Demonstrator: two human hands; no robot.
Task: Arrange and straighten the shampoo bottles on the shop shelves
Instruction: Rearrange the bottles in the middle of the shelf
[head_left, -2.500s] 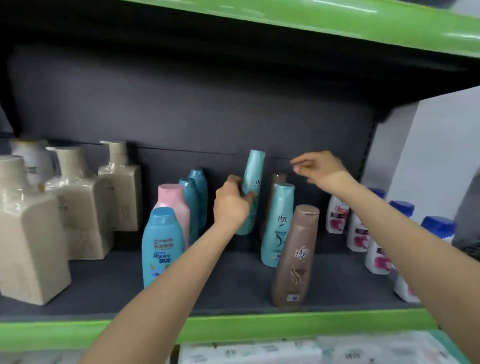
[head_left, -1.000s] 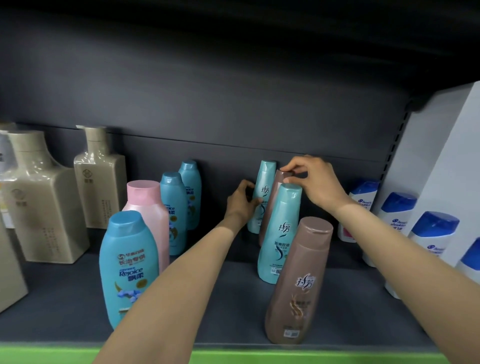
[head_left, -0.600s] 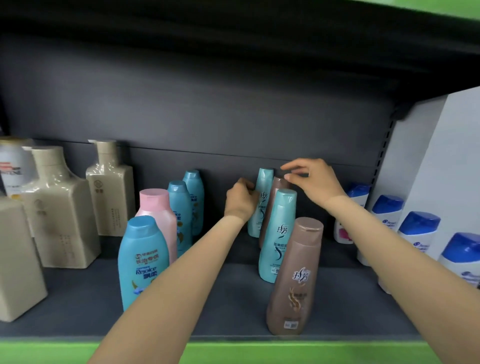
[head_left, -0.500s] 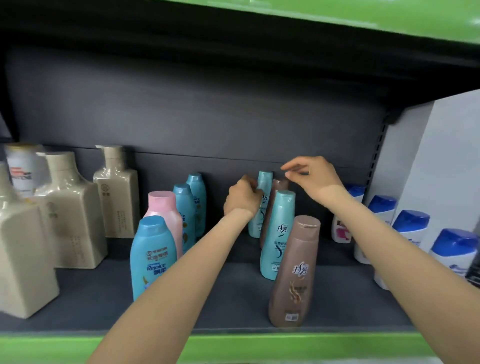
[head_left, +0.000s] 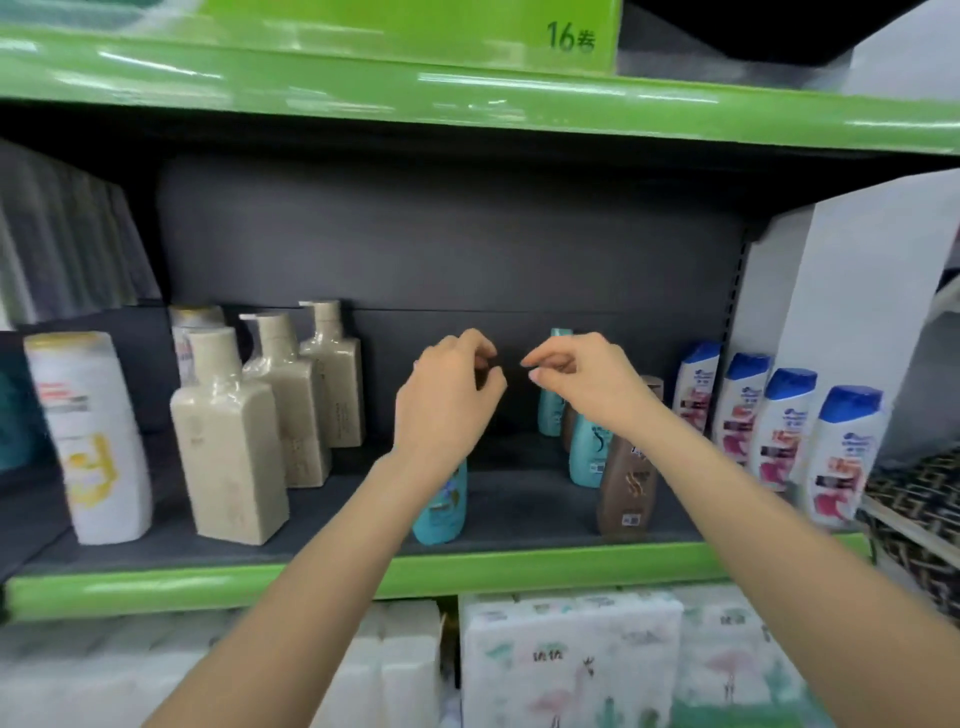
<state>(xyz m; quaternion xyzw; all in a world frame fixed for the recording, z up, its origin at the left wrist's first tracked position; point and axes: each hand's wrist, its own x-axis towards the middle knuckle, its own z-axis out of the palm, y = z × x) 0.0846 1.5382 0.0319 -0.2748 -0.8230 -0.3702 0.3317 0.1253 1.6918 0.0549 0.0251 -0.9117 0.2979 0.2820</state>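
Head view, single frame. Both of the person's forearms reach up in front of the dark shelf (head_left: 519, 514) with its green front lip. Left hand (head_left: 447, 395): held in the air, fingers loosely curled, holding nothing, touching no bottle. Right hand (head_left: 582, 379): also in the air, just right of the left hand, thumb and forefinger tips brought close together with nothing visible between them. Landmark taken as the brown bottle (head_left: 626, 483), upright near the shelf's front edge. Just behind and left of it stands a teal bottle (head_left: 587, 452), partly hidden by the right forearm; a second teal bottle (head_left: 553, 395) stands farther back near the rear wall, its cap showing above the right hand. Well left of the brown bottle, a blue bottle (head_left: 441, 499) stands at the front, its top hidden by the left wrist. Farther left: a row of beige square pump bottles (head_left: 228, 441), then a white bottle (head_left: 93, 441). Right of the brown bottle: a row of white bottles with blue caps (head_left: 784, 421). Below the shelf lie tissue packs (head_left: 571, 660).
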